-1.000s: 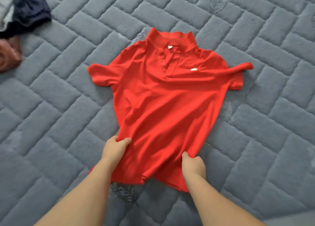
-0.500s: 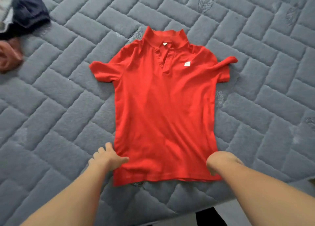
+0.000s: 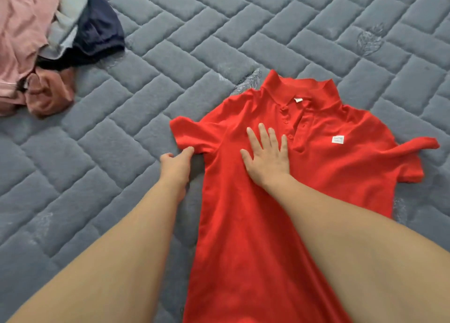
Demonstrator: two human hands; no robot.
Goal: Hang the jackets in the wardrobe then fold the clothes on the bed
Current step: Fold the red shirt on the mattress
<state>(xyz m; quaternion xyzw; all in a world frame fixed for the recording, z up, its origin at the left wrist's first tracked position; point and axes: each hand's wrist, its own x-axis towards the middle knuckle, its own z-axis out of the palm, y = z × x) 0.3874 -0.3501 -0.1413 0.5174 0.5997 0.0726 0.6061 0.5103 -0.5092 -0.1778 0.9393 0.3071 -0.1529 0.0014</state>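
Head view: right hand [image 3: 266,156] pressed flat, fingers spread, on red shirt [image 3: 304,176]; left hand [image 3: 176,160] pinches its left sleeve [image 3: 192,136] beside.

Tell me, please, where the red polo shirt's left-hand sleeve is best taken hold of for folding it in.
Probably at the sleeve's outer hem, coming from the open mattress side. The sleeve lies flat and sticks out beyond the body, so its edge is free to pinch. The left hand already touches its lower edge, while the right hand presses the chest flat.
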